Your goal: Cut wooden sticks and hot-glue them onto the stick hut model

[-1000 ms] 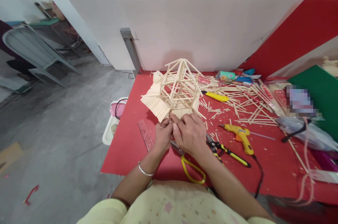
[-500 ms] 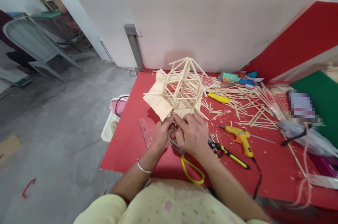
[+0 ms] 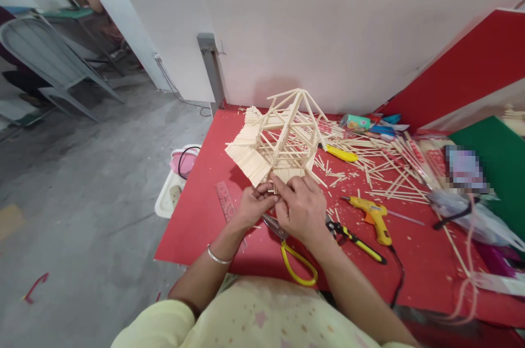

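Observation:
A model built of thin wooden sticks (image 3: 248, 163) stands at the table's middle, with slatted roof-like panels around an open frame that rises to a peak. At its near edge my left hand (image 3: 251, 210) is closed, thumb and forefinger pinching a short wooden stick, mostly hidden by the fingers. My right hand (image 3: 304, 207) is closed beside it, its forefinger pressed against the model's near corner and its other fingers curled. Yellow-handled scissors (image 3: 299, 270) lie under my hands. Left of them is a clear ruler (image 3: 225, 201).
On the red table (image 3: 192, 227), a yellow glue gun (image 3: 375, 216) and black-yellow pliers (image 3: 363, 244) lie to the right. Behind them are a yellow cutter (image 3: 342, 154) and many loose sticks (image 3: 394, 164). White boards (image 3: 328, 47) stand along the back; a white tray (image 3: 164, 203) sits low at left.
My left hand has shifted slightly and its thumb now lies straighter towards the right hand. The model appears a little further right and slightly turned; the view has also moved slightly.

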The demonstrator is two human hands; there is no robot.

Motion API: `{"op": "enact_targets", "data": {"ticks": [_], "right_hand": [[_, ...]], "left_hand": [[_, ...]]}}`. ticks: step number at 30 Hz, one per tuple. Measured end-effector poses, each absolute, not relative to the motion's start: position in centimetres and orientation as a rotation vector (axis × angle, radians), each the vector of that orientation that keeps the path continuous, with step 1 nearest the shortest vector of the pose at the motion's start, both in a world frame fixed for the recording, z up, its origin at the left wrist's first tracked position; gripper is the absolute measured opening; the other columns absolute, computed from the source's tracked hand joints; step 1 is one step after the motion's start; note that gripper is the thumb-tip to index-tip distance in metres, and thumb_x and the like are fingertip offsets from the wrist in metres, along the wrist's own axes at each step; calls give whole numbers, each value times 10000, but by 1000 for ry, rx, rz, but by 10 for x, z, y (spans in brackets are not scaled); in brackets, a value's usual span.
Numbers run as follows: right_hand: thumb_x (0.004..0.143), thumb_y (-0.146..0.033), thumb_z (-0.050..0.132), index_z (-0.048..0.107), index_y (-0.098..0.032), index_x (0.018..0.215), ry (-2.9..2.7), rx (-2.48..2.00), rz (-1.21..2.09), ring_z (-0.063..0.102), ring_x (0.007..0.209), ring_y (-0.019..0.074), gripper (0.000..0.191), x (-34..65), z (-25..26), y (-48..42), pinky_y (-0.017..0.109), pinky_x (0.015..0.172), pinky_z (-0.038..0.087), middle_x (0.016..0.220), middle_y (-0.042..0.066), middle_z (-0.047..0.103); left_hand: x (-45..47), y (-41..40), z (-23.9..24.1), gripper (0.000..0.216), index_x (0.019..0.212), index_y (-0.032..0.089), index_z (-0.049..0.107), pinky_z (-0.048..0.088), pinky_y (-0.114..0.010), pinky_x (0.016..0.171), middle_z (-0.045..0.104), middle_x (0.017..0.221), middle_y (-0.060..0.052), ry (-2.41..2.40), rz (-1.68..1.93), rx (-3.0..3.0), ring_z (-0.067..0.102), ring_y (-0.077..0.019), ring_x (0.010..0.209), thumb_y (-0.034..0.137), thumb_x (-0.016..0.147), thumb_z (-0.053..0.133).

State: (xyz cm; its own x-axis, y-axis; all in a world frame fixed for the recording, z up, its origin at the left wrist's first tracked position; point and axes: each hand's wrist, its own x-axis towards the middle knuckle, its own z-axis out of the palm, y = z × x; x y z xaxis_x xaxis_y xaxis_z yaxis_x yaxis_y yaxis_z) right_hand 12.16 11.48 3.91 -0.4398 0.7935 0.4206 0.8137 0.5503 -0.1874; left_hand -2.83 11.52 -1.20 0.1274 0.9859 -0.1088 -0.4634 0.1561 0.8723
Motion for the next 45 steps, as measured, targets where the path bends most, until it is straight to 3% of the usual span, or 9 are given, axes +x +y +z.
{"op": "enact_targets", "data": {"ticks": [4, 45], "right_hand": [[835, -216, 553, 613, -216, 1375, -2312, -1291, -80, 427, 841, 249, 543, 121, 40, 115, 403, 798, 376, 843, 75, 531], [844, -217, 543, 616, -219, 1360, -2308, -1285, -110, 430, 856, 245, 521, 120, 38, 114, 395, 815, 390, 853, 62, 529]], "left_hand": [[-32, 119, -15, 300, 873, 125, 801, 529, -289, 772, 714, 830, -70, 834, 1246, 886, 651, -185, 800, 330, 667, 875], [-28, 122, -23, 308, 822, 112, 802, 527, -291, 689, 676, 677, -45, 868, 1286, 879, 627, -165, 688, 354, 651, 887]]}}
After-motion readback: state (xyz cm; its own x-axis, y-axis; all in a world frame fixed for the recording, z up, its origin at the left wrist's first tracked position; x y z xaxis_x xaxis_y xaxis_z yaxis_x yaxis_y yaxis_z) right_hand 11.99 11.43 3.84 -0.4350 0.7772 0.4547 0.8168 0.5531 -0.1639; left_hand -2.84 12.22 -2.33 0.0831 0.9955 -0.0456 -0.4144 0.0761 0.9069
